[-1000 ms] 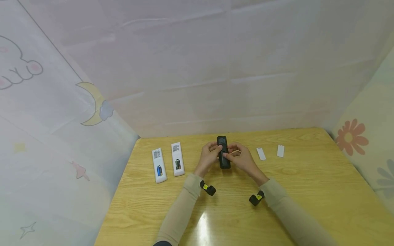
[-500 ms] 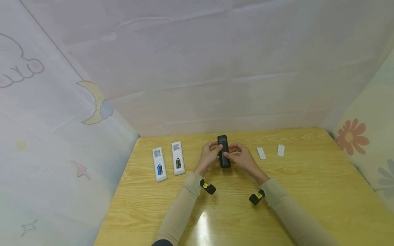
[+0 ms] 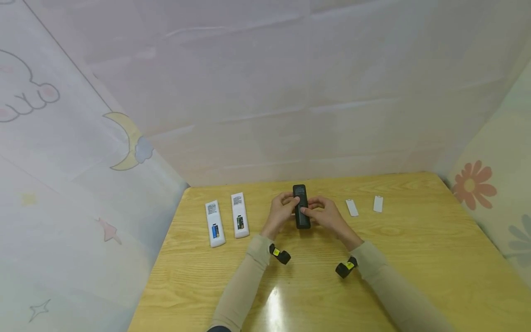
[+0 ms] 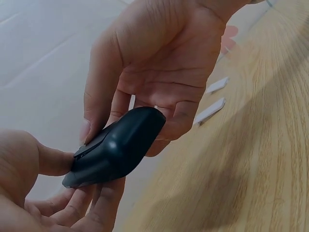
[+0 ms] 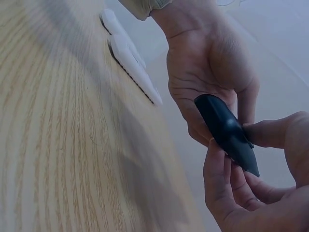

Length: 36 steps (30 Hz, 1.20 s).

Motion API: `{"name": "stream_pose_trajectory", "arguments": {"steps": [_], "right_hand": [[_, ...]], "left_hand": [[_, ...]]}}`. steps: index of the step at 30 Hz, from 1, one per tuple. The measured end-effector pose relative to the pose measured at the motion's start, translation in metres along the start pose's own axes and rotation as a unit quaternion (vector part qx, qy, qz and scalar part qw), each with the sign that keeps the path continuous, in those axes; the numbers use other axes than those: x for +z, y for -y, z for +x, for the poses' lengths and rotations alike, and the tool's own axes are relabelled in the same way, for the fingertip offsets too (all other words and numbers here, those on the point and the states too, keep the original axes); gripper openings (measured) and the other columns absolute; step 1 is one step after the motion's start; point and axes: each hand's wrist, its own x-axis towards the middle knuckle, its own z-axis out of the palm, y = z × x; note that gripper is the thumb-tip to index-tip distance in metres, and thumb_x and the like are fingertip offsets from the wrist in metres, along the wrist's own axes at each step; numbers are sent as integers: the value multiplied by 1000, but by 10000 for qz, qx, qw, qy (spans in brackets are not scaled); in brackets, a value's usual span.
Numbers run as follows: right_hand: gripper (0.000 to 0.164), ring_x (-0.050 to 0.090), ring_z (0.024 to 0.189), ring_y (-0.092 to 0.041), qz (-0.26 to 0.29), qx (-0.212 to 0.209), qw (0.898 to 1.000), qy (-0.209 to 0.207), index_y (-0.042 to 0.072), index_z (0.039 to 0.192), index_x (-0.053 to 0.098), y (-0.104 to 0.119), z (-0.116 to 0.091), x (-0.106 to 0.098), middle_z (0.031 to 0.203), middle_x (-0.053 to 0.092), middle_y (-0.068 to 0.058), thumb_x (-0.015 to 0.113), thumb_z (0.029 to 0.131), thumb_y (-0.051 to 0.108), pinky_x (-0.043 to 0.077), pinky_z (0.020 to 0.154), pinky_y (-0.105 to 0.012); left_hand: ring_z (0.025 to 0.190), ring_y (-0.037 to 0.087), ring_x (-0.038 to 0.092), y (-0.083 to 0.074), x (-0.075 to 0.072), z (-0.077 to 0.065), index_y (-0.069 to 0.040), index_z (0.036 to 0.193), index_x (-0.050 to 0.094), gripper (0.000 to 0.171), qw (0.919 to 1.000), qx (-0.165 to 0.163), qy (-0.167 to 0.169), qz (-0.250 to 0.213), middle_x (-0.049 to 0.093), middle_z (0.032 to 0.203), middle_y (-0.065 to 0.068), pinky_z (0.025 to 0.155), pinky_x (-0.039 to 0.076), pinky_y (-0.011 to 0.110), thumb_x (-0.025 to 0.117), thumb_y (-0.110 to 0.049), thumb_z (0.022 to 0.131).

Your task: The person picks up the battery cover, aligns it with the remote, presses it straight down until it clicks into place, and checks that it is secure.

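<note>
Just below the centre of the head view, the left hand (image 3: 282,211) and right hand (image 3: 329,216) hold a long black plastic remote control (image 3: 303,202) above the yellowish wooden table (image 3: 309,290), each grip curled around one side. At centre left lie a slim white remote control (image 3: 212,212) showing a blue battery (image 3: 215,231) and a second white remote control (image 3: 238,207); farther right, two thin white rectangular plates (image 3: 351,207).
</note>
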Motion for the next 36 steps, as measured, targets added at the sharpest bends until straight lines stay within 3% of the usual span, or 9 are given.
{"name": "stream_pose_trajectory", "arguments": {"steps": [11, 22, 30, 36], "right_hand": [[46, 73, 87, -22, 143, -31, 9999, -3, -1, 136, 60, -2, 0, 3, 125, 61, -21, 76, 102, 25, 67, 83, -47], [44, 73, 87, -23, 208, -97, 9997, -41, -2, 136, 61, -4, -1, 1, 122, 59, -20, 75, 102, 22, 66, 87, -54], [45, 72, 86, -20, 145, -104, 9998, -35, -1, 136, 62, -6, -1, 1, 123, 60, -19, 76, 102, 25, 66, 84, -50], [47, 73, 89, -23, 216, -106, 9997, 2, -2, 137, 60, -3, -1, -1, 125, 59, -21, 76, 102, 25, 65, 87, -53]], "left_hand": [[101, 23, 75, -2, -2, -1, -8, 142, 64, 43, 9999, -7, -69, 105, 72, 132, 14, 88, 66, 42, 71, -29, 105], [100, 26, 76, 1, -1, 1, -10, 140, 65, 41, 10000, 6, -73, 65, 73, 129, 13, 89, 66, 47, 72, -29, 104], [98, 24, 76, 2, 0, 0, -10, 140, 65, 41, 9999, -37, -68, 98, 73, 129, 13, 87, 66, 45, 73, -29, 104], [98, 25, 76, 0, 1, 1, -10, 140, 65, 43, 9999, -52, -94, -11, 72, 129, 14, 90, 65, 48, 74, -29, 104]]}}
